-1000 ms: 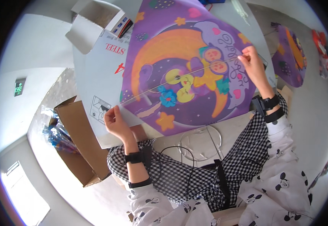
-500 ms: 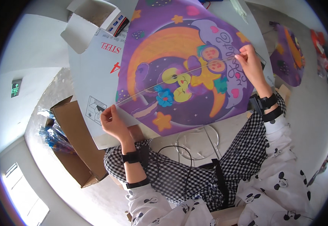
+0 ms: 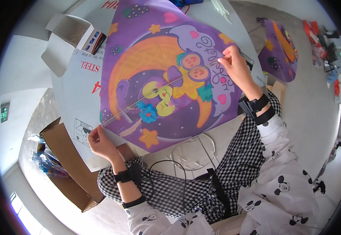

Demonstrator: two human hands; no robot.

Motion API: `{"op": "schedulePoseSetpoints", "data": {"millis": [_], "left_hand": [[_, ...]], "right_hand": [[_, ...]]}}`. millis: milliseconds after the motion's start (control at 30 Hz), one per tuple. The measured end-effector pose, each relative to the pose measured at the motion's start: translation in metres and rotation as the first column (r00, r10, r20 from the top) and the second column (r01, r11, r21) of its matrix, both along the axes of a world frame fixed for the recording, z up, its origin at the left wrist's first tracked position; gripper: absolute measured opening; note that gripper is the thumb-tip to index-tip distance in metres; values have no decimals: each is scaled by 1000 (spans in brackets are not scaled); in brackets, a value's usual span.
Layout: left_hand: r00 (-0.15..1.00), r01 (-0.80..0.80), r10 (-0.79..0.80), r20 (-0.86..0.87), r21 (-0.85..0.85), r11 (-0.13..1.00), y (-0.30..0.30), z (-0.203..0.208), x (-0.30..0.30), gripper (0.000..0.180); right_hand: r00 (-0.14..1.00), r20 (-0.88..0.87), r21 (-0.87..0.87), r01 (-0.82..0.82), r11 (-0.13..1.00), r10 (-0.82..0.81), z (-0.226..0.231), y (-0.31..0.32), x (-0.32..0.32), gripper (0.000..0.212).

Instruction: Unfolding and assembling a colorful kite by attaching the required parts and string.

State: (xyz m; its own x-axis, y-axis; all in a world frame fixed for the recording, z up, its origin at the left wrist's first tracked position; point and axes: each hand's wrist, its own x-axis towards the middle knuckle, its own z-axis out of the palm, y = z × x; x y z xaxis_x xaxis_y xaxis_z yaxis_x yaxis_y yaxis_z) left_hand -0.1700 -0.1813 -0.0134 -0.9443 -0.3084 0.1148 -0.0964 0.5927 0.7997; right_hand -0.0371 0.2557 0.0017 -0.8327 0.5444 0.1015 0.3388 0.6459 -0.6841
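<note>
A purple kite-like sheet point(image 3: 139, 39), printed with an orange moon, yellow stars and a cartoon figure, lies across the work surface in front of me. Over it runs a thin pale strand point(image 3: 135, 102), taut and nearly straight; whether it is string or a slim rod I cannot tell. My left hand point(image 3: 101, 144) pinches its near-left end beside the sheet's left edge. At the far-right end, my right hand point(image 3: 235, 66) grips the strand between thumb and forefinger, above the lilac lettered part of the print.
An opened white carton point(image 3: 70, 37) stands at the far left of the printed grey board point(image 3: 70, 80). Below, a brown cardboard box point(image 3: 66, 160) holds plastic-wrapped pieces. A similar purple sheet point(image 3: 278, 51) hangs at the right. White strips point(image 3: 221, 11) lie at the far edge.
My view has swung, so the whole scene sits further left in the picture. Both hands keep their pinch on the strand, at about the same places over the sheet.
</note>
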Motion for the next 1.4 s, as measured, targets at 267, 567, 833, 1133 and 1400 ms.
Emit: {"op": "schedulePoseSetpoints", "data": {"millis": [267, 567, 833, 1133, 1400], "left_hand": [[1000, 8, -8, -9, -32, 999, -2, 1, 0, 18], [1000, 15, -17, -23, -60, 998, -2, -1, -1, 17], [999, 30, -32, -20, -74, 997, 2, 1, 0, 17], [999, 35, -37, -36, -68, 997, -1, 3, -1, 18], [999, 31, -32, -9, -62, 998, 2, 5, 0, 19]], "right_hand": [[999, 32, 26, -8, 1000, 7, 1, -2, -3, 26], [995, 90, 77, 41, 996, -47, 1, -5, -8, 29], [984, 67, 222, 146, 964, -165, -5, 0, -8, 37], [950, 119, 36, 286, 958, -288, -17, 11, -4, 29], [935, -179, 62, 321, 945, -306, 14, -42, -9, 23]]}}
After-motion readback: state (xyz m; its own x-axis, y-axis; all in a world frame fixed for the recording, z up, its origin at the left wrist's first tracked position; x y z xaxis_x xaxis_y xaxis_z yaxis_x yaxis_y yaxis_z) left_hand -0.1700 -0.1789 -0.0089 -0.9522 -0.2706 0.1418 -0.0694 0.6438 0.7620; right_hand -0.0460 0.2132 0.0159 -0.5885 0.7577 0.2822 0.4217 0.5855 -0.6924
